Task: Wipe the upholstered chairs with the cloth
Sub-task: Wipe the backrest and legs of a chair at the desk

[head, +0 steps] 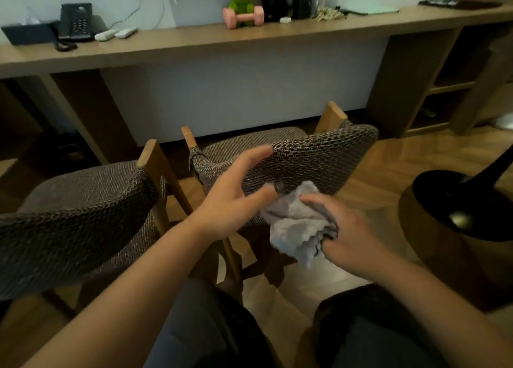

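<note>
Two upholstered chairs with grey-brown woven fabric and wooden frames stand with their backs toward me. The right chair [327, 156] is in the middle of the view, the left chair [72, 223] at the lower left. My left hand [236, 198] lies against the back of the right chair with fingers spread and mostly straight. My right hand [347, 231] grips a crumpled grey cloth [294, 226] just below that backrest's lower edge. The thumb of my left hand touches the cloth's upper edge.
A long wooden desk [194, 45] runs along the wall behind the chairs, with a black phone [73, 23], remotes, a green toy on a pink dumbbell [243, 16] and a black kettle. A round wooden side table [444, 237] with a black lamp base stands to the right. The floor is wood.
</note>
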A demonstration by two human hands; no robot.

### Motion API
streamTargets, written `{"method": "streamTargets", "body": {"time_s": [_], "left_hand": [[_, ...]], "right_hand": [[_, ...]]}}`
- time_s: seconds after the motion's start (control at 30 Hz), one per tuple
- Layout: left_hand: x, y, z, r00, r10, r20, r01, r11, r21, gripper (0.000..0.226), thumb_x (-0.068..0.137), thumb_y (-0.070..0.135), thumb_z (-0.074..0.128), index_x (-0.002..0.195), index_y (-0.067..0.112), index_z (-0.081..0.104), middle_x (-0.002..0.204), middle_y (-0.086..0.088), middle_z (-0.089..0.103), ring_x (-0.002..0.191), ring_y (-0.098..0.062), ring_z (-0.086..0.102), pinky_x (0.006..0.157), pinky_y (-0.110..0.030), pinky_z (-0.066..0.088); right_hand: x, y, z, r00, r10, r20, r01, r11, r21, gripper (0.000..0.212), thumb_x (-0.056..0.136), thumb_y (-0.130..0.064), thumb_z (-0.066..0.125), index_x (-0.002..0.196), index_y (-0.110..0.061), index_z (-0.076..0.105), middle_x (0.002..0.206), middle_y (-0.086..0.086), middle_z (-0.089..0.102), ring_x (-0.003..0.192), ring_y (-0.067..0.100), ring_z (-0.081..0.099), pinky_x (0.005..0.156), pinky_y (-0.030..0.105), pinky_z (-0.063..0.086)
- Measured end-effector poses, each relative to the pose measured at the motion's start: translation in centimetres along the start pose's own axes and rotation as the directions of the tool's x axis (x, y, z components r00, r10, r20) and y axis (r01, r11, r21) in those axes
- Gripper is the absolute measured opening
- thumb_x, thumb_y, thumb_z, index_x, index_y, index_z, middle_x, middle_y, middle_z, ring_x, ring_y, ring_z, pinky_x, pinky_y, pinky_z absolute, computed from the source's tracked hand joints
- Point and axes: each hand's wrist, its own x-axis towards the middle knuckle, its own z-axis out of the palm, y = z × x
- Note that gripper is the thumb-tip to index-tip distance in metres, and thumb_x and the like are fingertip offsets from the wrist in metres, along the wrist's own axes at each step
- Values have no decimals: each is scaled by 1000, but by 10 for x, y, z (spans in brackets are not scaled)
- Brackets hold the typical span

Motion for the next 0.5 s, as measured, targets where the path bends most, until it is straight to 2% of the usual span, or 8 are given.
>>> {"method": "streamTargets", "body": {"time_s": [0.07, 0.13, 0.2, 0.27, 0.33, 0.4, 0.43, 0.5], "left_hand": [[-18, 12, 6, 989, -57, 133, 63, 997, -42, 91, 78, 35, 75, 150, 35, 20, 144, 22, 42, 136, 6, 33, 111, -22, 28], [-28, 17, 10, 958, -164, 237, 203, 968, -147, 118, 72, 23, 83, 153, 35, -2, 134, 21, 53, 126, 5, 47, 108, -24, 39], [-36, 13, 13, 936, -248, 248, 311, 915, -258, 130, 68, 14, 85, 151, 34, -12, 123, 21, 57, 114, 3, 58, 99, -24, 48], [-39, 8, 17, 933, -303, 194, 350, 891, -291, 129, 65, 14, 88, 152, 36, -5, 122, 25, 51, 111, 5, 59, 95, -22, 50], [-40, 1, 24, 938, -330, 105, 346, 898, -273, 110, 65, 12, 88, 148, 35, 19, 121, 19, 57, 111, -1, 59, 96, -26, 50], [-42, -6, 31, 945, -327, 14, 315, 899, -305, 67, 71, 2, 80, 128, 24, 53, 110, 11, 70, 106, -8, 65, 86, -23, 55], [-45, -10, 34, 936, -350, -26, 322, 885, -337, 51, 74, 0, 77, 114, 26, 61, 104, 11, 73, 101, -7, 67, 78, -19, 55], [-49, -18, 42, 889, -445, -110, 352, 816, -459, 38, 77, 2, 74, 101, 30, 63, 97, 10, 74, 91, -5, 69, 71, -16, 54]], "right_hand": [[1, -19, -17, 996, -31, 77, 29, 999, 32, 70, 76, 4, 61, 120, -47, 42, 115, -24, 52, 103, -6, 56, 83, 16, 50], [8, -36, -27, 997, -63, 55, 62, 998, 15, 66, 77, -3, 69, 124, -41, 42, 110, -20, 59, 98, -4, 61, 82, 19, 52], [20, -49, -32, 998, -61, -19, 61, 998, -9, 69, 75, -6, 72, 126, -40, 42, 104, -15, 63, 94, -2, 63, 82, 20, 52], [34, -60, -32, 998, -62, -34, 60, 997, -43, 72, 72, -10, 75, 130, -36, 41, 100, -13, 63, 92, 1, 64, 85, 22, 52], [44, -66, -30, 997, -69, 36, 72, 995, -71, 72, 72, -17, 78, 133, -32, 42, 98, -10, 64, 94, 3, 63, 89, 25, 52], [54, -68, -34, 995, -93, 36, 96, 992, -79, 63, 75, -25, 77, 130, -30, 47, 95, -12, 66, 94, 1, 63, 88, 22, 51], [60, -66, -39, 993, -114, -40, 111, 992, -66, 53, 77, -28, 74, 126, -29, 51, 93, -15, 66, 94, 0, 62, 87, 20, 51], [73, -57, -50, 954, -131, -268, 115, 990, -77, 33, 85, -28, 65, 117, -24, 58, 92, -18, 63, 95, 4, 62, 86, 22, 50]]}}
